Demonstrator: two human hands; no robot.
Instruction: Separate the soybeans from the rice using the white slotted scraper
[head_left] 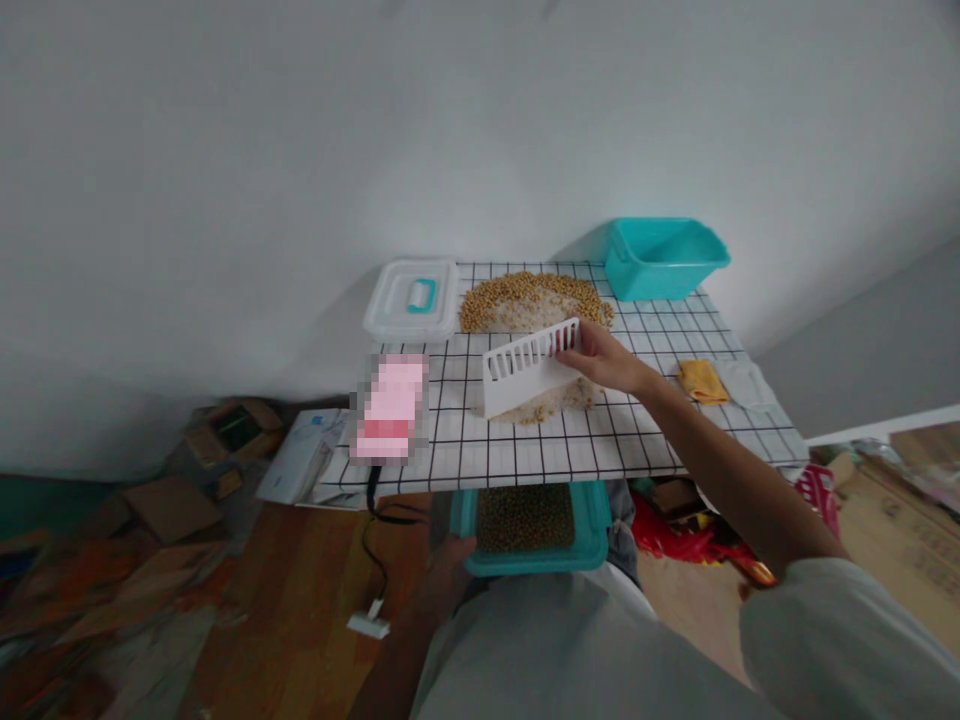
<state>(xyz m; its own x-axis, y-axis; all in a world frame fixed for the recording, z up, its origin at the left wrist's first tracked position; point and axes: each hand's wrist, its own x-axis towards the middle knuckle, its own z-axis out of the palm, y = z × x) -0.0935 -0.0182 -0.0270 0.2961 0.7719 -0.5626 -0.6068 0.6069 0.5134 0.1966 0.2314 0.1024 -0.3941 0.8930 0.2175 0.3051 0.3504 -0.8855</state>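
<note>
My right hand [600,357] grips the right end of a white slotted plastic panel [525,378], which stands tilted on the tabletop with its slots upward. Along the panel's lower edge lies a thin scatter of tan beans and pale grains [540,408]. Behind it spreads a larger heap of beans [499,295], with pale grains in its middle. Below the table's front edge, my left hand [451,562] holds the left side of a teal bin [596,553]. Many small beans [525,518] fill the part of the bin that shows.
The table [450,450] has a white grid cloth. On it are a lidded clear box [394,292], a blurred-out pink item [391,405], an upright teal tub [664,265], a yellow cloth [703,382] and a white cloth [746,385]. Cardboard boxes [169,510] clutter the floor at left.
</note>
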